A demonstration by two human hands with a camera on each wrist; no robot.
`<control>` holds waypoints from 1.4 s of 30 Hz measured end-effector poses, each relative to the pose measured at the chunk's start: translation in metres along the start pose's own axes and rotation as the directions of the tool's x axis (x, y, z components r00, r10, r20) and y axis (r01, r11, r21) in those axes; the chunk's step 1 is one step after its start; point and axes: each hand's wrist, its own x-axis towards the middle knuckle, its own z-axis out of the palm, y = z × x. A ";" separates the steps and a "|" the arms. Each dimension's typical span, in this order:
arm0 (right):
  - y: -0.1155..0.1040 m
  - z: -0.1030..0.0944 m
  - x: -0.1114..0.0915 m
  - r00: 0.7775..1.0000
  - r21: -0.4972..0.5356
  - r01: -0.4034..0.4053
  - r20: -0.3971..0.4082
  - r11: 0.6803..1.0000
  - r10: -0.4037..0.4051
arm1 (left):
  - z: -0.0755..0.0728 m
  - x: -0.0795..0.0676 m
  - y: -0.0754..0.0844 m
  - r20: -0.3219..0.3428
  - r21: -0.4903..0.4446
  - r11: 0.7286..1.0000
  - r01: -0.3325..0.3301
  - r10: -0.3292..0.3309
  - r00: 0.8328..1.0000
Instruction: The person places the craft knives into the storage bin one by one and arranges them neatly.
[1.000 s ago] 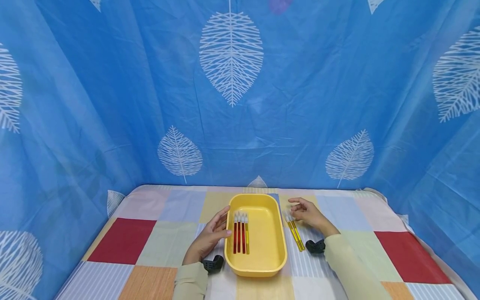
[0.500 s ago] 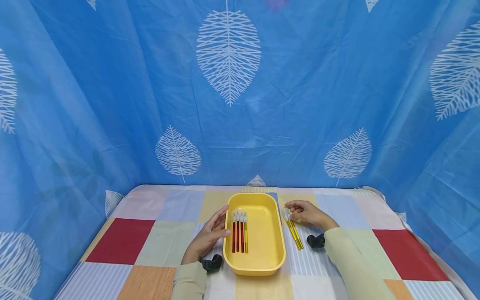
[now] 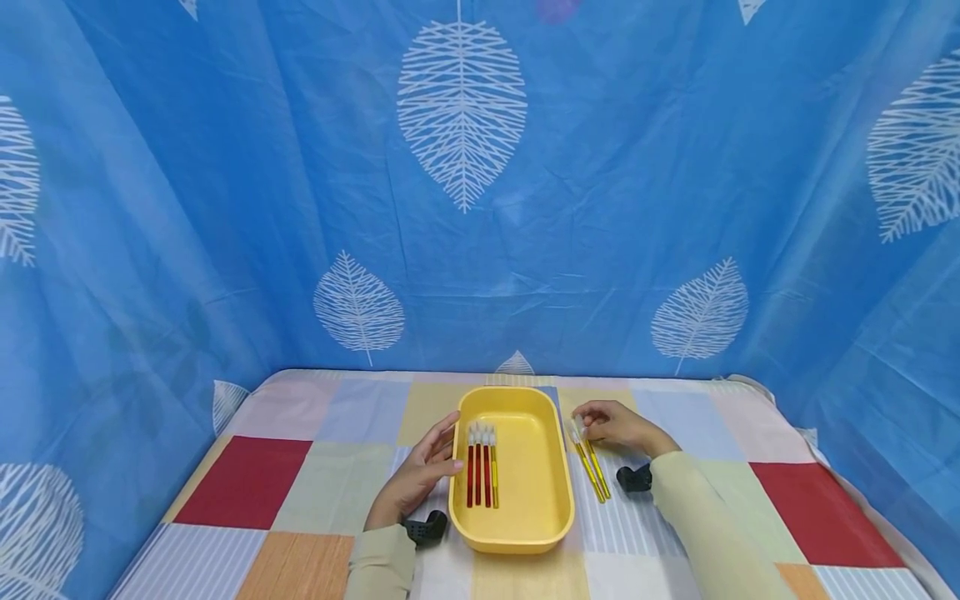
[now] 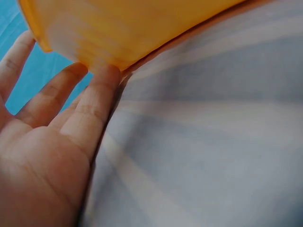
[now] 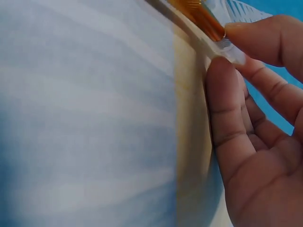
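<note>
A yellow plastic tray (image 3: 510, 546) sits on the cloth. Along its left side lie three red paintbrushes (image 3: 477, 479) and one yellow paintbrush (image 3: 495, 483), white tips away from me. My left hand (image 3: 416, 479) rests at the tray's left side, its thumb over the rim. The left wrist view has its extended fingers (image 4: 90, 109) against the outer wall. Right of the tray, two more yellow paintbrushes (image 3: 588, 468) lie slanted, slightly fanned at the tips. My right hand (image 3: 615, 427) pinches the right one by its whitish tip end; the right wrist view shows its golden handle (image 5: 201, 19) beside the thumb.
A patchwork cloth (image 3: 247, 479) in pastel, red and orange squares covers the table. Blue curtains (image 3: 585, 208) with white leaf prints close off the back and both sides. Each wrist wears a black device (image 3: 426, 529).
My right hand has come down onto the tip end of the yellow paintbrushes and pinched one, parting it from the other. The left hand and tray have stayed put.
</note>
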 end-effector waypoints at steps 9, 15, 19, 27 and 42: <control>0.008 -0.007 -0.011 0.999 0.142 0.032 0.021 0.989 -0.036 | 0.000 0.000 -0.001 0.007 0.004 1.000 0.001 -0.001 1.000; 0.000 -0.006 -0.019 1.000 0.164 -0.019 -0.002 0.986 0.019 | -0.001 0.000 0.001 0.019 0.014 1.000 -0.012 0.012 1.000; -0.001 -0.007 -0.023 1.000 0.157 0.001 -0.020 0.988 0.002 | -0.001 0.000 0.000 0.026 0.011 1.000 -0.013 0.013 1.000; -0.006 -0.007 -0.028 0.996 0.135 0.046 -0.084 0.990 -0.035 | -0.001 0.000 0.000 0.023 0.011 1.000 -0.013 0.012 1.000; -0.024 -0.006 -0.037 0.985 0.103 0.134 -0.119 0.986 -0.122 | 0.000 -0.001 0.000 0.011 0.016 1.000 -0.012 0.012 1.000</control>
